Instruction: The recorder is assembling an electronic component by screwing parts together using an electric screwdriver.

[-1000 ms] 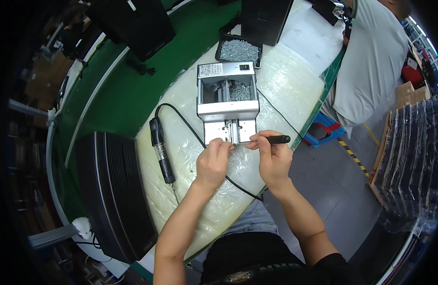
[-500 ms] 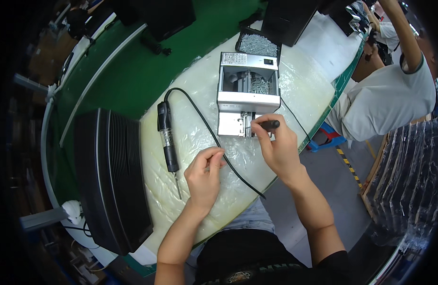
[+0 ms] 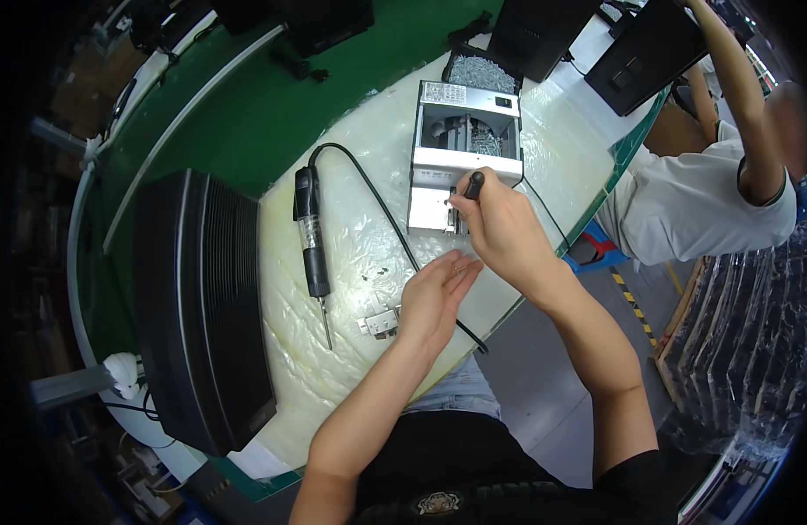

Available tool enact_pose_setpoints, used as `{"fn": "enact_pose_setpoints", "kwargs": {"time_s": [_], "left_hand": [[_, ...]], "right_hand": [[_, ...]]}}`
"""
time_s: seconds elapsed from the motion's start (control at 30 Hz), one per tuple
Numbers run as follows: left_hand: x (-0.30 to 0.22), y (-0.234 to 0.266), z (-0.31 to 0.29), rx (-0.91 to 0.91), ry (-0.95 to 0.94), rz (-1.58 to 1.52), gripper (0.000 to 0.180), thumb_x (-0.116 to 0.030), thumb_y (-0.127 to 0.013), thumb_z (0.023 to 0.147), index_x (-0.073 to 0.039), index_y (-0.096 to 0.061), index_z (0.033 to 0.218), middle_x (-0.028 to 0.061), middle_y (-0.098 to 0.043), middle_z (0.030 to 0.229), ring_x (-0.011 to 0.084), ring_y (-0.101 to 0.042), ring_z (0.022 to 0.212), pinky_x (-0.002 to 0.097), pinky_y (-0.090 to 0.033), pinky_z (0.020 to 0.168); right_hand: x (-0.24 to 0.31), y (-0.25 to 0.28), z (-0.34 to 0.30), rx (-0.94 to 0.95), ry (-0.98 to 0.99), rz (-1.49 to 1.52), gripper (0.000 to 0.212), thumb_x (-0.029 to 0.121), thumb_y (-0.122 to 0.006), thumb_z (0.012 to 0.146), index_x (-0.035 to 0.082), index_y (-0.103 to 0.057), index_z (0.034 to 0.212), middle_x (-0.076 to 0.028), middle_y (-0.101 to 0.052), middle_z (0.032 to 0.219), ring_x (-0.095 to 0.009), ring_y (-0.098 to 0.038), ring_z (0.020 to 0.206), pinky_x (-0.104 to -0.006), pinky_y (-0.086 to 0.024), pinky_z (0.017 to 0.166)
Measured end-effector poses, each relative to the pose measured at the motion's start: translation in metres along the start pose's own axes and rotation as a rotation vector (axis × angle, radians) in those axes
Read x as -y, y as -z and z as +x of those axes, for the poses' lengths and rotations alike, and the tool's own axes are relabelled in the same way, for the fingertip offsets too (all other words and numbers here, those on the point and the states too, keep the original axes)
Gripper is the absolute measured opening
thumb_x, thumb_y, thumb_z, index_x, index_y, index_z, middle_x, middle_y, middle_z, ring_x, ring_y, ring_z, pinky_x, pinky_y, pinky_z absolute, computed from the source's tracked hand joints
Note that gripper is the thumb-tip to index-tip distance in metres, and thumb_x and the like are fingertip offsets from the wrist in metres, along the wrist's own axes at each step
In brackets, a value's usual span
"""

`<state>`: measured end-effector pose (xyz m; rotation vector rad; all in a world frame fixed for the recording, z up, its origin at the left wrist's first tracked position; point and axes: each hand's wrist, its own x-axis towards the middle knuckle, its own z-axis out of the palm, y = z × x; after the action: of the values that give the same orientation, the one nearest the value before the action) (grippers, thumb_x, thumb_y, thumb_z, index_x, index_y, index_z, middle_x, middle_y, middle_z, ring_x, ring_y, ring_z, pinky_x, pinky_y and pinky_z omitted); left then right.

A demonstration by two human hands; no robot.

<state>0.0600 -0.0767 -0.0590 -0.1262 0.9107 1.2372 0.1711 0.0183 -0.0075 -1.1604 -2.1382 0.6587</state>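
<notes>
Two hands work: right hand (image 3: 500, 229) grips a black tool (image 3: 472, 185) at the grey feeder (image 3: 463, 157); left hand (image 3: 434, 293) lies open, empty, on the tabletop (image 3: 368, 262).

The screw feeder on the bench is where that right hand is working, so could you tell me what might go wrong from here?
1. The right hand holds a black tool at the screw feeder outlet; a slip could spill screws.
2. The black cable runs under the left hand; snagging it might drag the electric screwdriver.
3. The small metal bracket and loose screws by the left hand could be knocked off the bench.
</notes>
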Motion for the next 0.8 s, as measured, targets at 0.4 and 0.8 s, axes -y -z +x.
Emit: {"fn": "enact_pose_setpoints", "kwargs": {"time_s": [0.4, 0.8], "left_hand": [[-0.007, -0.031, 0.021, -0.039, 0.062, -0.076, 0.028, -0.011, -0.030, 0.109, 0.006, -0.047, 0.124, 0.0158, -0.056, 0.120, 0.0241, -0.059, 0.111, 0.0406, -0.050, 0.105], [-0.003, -0.020, 0.025, 0.030, 0.068, -0.061, 0.029, -0.012, -0.033, 0.108, 0.008, -0.049, 0.123, 0.0186, -0.056, 0.119, 0.0290, -0.059, 0.112, 0.0434, -0.049, 0.106]], "right_hand": [[0.001, -0.012, -0.005, -0.017, -0.128, 0.006, 0.012, 0.007, -0.055, 0.104, -0.002, -0.048, 0.103, -0.020, -0.066, 0.077, -0.035, -0.070, 0.069, -0.0427, -0.053, 0.061], [0.003, -0.010, -0.003, -0.057, -0.211, 0.145, 0.015, 0.007, -0.057, 0.101, -0.004, -0.050, 0.106, -0.026, -0.067, 0.078, -0.045, -0.068, 0.073, -0.0495, -0.053, 0.064]]}}
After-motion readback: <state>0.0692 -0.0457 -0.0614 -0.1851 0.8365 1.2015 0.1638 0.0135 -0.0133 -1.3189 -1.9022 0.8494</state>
